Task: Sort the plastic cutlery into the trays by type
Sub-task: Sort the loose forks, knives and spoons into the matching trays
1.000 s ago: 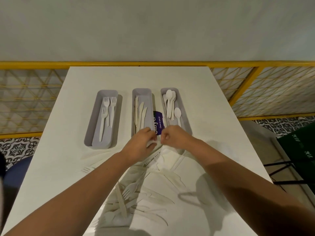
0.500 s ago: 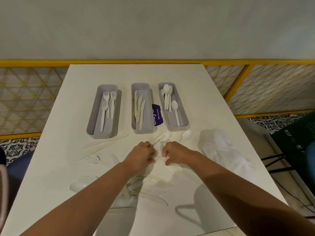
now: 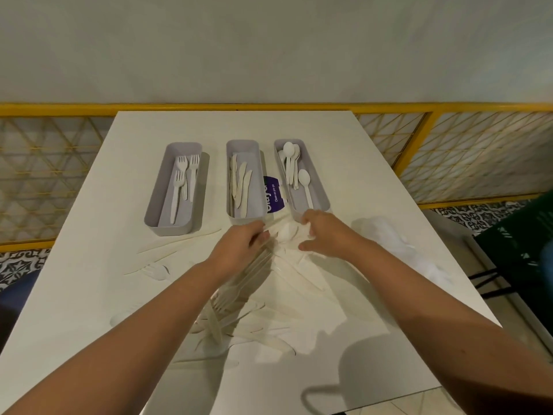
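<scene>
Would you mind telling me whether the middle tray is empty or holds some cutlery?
Partly filled: the middle tray holds several knives, with bare floor showing beside them.

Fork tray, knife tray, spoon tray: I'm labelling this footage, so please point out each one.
fork tray (image 3: 158, 190), head view, left wall.
knife tray (image 3: 250, 153), head view, bare far floor.
spoon tray (image 3: 317, 187), head view, right wall.

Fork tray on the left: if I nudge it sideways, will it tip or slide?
Probably slides: the fork tray is long and low-walled on the smooth white table. Likely light too, holding only three forks, which may rattle or shift.
</scene>
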